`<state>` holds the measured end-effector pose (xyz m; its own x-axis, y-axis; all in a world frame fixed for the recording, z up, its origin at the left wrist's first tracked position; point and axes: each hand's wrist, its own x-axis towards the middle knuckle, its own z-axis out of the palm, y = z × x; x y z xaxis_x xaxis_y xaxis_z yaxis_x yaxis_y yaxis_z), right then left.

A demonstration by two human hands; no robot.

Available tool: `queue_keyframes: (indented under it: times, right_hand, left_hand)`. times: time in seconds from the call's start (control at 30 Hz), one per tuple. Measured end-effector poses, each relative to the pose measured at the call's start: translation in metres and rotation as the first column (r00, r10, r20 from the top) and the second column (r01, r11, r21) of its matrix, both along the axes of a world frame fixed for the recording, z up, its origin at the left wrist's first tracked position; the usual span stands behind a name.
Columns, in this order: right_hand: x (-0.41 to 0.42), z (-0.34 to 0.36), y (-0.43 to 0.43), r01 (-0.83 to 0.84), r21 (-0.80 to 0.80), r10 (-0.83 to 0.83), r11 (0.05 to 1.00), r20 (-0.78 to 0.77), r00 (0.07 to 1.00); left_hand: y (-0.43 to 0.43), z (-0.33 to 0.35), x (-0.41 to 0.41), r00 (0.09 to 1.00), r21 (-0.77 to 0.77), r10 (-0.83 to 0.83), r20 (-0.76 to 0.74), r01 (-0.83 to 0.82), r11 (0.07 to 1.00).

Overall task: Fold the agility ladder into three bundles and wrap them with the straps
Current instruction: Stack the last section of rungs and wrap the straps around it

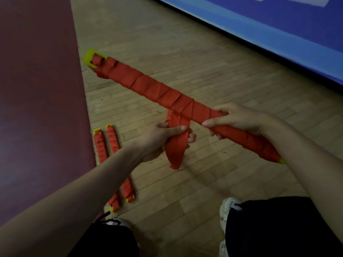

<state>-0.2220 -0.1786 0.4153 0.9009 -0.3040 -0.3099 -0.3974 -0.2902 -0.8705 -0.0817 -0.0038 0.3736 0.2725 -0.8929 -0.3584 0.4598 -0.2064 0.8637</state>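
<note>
I hold a long ladder bundle (148, 86) in the air, its yellow rungs wound round with red strap from the far left end to the near right end. My right hand (235, 119) grips the bundle near its right part, fingers curled round it. My left hand (167, 138) grips the loose red strap end (175, 151), which hangs down from the bundle's middle. Two other wrapped bundles (109, 145) lie side by side on the wooden floor below my left forearm, which hides their middle parts.
A dark red mat (37, 108) covers the floor on the left. A blue padded wall (278, 34) runs along the upper right. My two shoes (228, 210) and dark shorts show at the bottom edge.
</note>
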Motion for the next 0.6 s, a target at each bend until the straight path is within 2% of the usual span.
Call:
queue_keyframes:
  times: [0.17,0.23,0.3,0.4,0.47,0.6]
  right_hand:
    - [0.006,-0.006,0.003,0.004,-0.162,-0.01,0.987,-0.038,0.999]
    - [0.009,-0.009,0.006,0.008,-0.298,-0.021,0.955,-0.04,0.999]
    - [0.014,-0.011,0.01,0.007,-0.522,-0.033,0.853,-0.039,0.999]
    - [0.02,-0.008,0.023,0.001,-0.788,-0.052,0.616,-0.04,0.998]
    - [0.025,-0.009,0.03,0.002,-0.841,-0.037,0.54,-0.021,0.999]
    - [0.031,-0.015,0.038,0.011,-0.894,0.004,0.447,0.014,1.0]
  left_hand:
    - [-0.004,-0.005,-0.006,0.998,0.043,0.063,0.025,-0.064,0.997]
    - [-0.005,-0.004,-0.005,0.995,0.029,0.09,0.04,-0.092,0.995]
    - [-0.006,-0.003,-0.005,0.989,0.01,0.133,0.07,-0.134,0.991]
    - [-0.008,0.0,-0.005,0.97,-0.007,0.218,0.112,-0.219,0.976]
    - [-0.008,0.0,-0.003,0.962,-0.014,0.246,0.122,-0.246,0.969]
    - [-0.006,0.001,0.004,0.968,-0.059,0.212,0.136,-0.206,0.977]
